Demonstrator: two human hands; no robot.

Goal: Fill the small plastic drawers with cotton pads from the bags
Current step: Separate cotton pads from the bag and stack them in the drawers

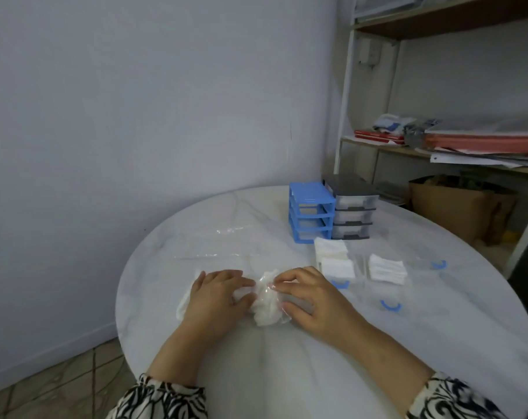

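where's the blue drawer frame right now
In the head view, the blue drawer frame stands far right of centre on the table, touching the grey drawer unit, behind the cotton pads.

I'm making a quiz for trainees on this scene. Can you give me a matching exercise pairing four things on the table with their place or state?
Things:
1. blue drawer frame
2. grey drawer unit
3. bag of cotton pads
4. clear drawers with blue handles

Place or state:
A. pinched between the left hand and right hand
B. lying on the table, out of the frame
C. standing with empty slots
D. drawers in, at the far right

Pairs: 1-C, 2-D, 3-A, 4-B
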